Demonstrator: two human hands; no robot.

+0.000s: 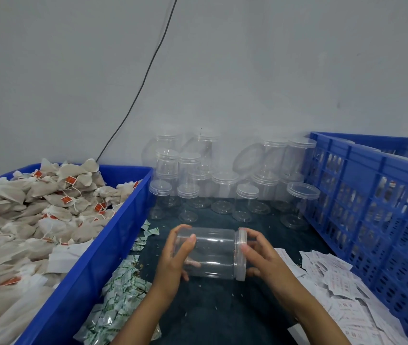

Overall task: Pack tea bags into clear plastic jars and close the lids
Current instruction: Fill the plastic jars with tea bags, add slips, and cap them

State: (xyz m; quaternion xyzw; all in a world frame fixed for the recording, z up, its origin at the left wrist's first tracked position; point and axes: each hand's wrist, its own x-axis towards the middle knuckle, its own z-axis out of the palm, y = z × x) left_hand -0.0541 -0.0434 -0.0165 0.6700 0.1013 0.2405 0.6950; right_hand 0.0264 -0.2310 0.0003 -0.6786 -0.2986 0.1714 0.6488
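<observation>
**Empty jar held sideways, both hands on it**

Closest to the camera, a strip of dark mat (213, 314) runs between the two bins, and it's pretty narrow. Green-and-white sachets (121, 292) spill along the left edge of it, white paper slips (342, 295) along the right. The slips have reddish print, too blurry to read.

Just above that strip, the jar (213, 255) is lying on its side in the air, nothing inside it. The left hand (175, 260) wraps around the base end, thumb on top. The right hand (260, 257) pinches the lid (241, 255) with curled fingers, lid sitting on the jar's mouth.

On the left, the blue tub (93, 270) is heaped with tea bags (36, 210), rim right against the sachets. The bags have orange tags with writing on them, can't make it out.

On the right, a blue slotted crate (372, 220) walls off that side.

Further back, a cluster of empty lidded jars (223, 183) fills the mat up to the grey wall (247, 70). A black cable (145, 78) runs down the wall behind the tub.
</observation>
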